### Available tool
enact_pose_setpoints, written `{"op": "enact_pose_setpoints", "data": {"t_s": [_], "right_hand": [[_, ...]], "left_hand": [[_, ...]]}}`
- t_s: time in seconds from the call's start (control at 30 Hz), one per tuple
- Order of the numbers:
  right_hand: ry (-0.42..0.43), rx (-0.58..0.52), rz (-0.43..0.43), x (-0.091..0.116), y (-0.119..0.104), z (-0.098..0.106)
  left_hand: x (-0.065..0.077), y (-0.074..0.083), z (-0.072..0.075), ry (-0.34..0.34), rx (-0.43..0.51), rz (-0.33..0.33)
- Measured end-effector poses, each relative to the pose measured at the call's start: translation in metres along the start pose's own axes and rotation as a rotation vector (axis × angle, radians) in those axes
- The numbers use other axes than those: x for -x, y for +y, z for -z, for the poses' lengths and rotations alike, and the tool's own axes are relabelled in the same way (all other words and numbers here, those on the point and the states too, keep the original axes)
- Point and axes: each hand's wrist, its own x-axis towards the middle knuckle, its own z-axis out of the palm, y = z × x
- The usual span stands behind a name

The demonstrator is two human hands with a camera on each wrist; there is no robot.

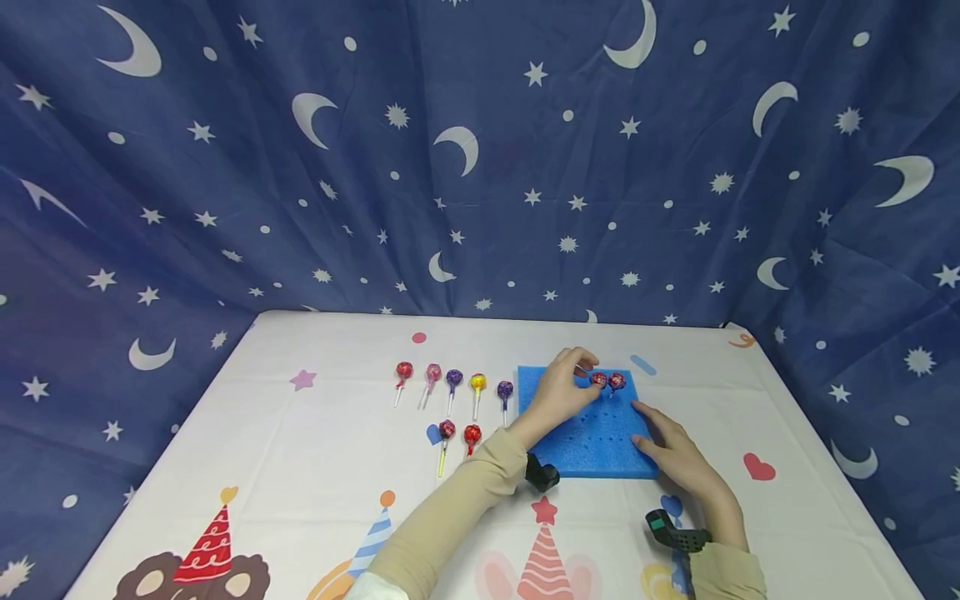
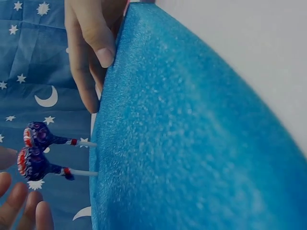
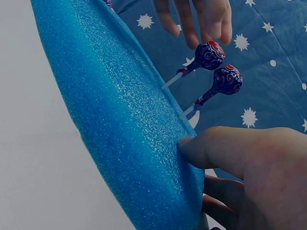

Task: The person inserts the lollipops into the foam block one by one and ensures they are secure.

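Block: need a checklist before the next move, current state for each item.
1. Block steadied: ok, right hand touches its right edge.
2. Standing lollipops set in block: ok, two, sticks in the top face.
3. Stick depth enough: cannot tell, the buried ends are hidden.
4. Left hand clear of standing lollipops: not ok, fingers right by the heads; contact unclear.
5. Lying lollipops in sight: ok, seven show left of block; the left arm may hide more.
6. Bare room on block: ok, nearer the person than the standing pair.
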Motion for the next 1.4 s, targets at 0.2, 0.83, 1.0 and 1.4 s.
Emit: {"op": "enact_pose_setpoints", "data": {"t_s": [0.2,0.83,1.0,1.4], "right_hand": [[0.001,-0.001,-0.002,-0.001,0.001,-0.001],[0.007,0.0,0.0,0.0,0.002,-0.002],[0.008,0.005,0.002,0.0,0.003,-0.001],[0.006,-0.004,0.006,0.0,0.001,0.0]], "left_hand": [[0.011,-0.005,0.01,0.014,0.036,-0.017],[0.071,-0.017,0.056,0.066,0.072,0.02],[0.084,-0.022,0.068,0.092,0.062,0.023],[0.115,-0.035,0.096,0.183,0.005,0.114]]}}
